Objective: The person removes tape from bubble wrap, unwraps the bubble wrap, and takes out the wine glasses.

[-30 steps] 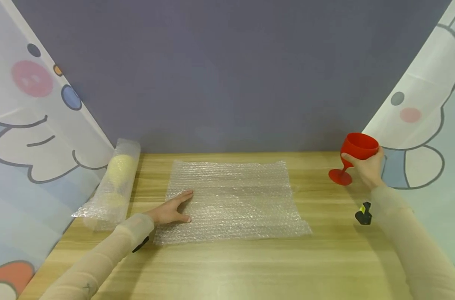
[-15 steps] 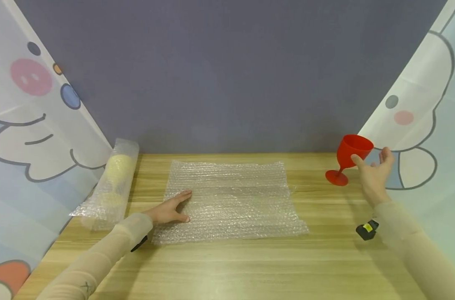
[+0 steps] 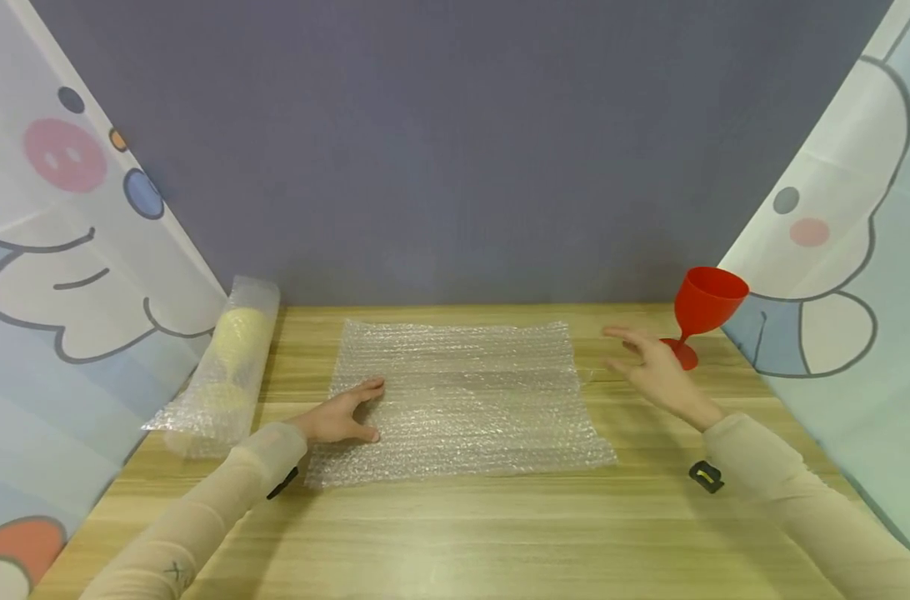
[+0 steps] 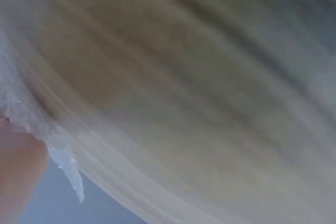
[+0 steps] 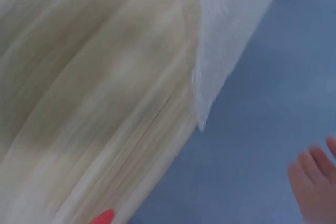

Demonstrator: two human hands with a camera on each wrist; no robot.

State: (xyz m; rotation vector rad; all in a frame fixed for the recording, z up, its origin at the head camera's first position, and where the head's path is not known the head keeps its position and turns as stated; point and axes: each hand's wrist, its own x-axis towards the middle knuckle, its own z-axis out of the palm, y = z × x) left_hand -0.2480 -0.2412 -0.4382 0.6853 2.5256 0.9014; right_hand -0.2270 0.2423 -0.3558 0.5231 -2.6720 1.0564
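Note:
A sheet of clear bubble wrap (image 3: 470, 400) lies flat on the wooden table, its edge also showing in the right wrist view (image 5: 226, 35). On its left edge rests my left hand (image 3: 342, 415), fingers spread and nearly straight. My right hand (image 3: 661, 379) hovers between the sheet and a red goblet (image 3: 710, 300), holding nothing, with its fingers extended to the left. The goblet stands upright at the right back; the hand partly hides its foot. Only a small red tip shows in the right wrist view. Part of the left hand (image 4: 18, 166) appears at the left wrist view's lower left.
A yellow goblet-shaped object (image 3: 239, 337) wrapped in bubble wrap lies at the table's left back. A dark grey panel (image 3: 455, 158) rises behind the table (image 3: 455, 533). Printed cartoon curtains (image 3: 822, 242) stand on both sides.
My right hand has let go of the red goblet and moved left, towards the bubble wrap's right side. The goblet stays upright in about the same place. My left hand has not moved.

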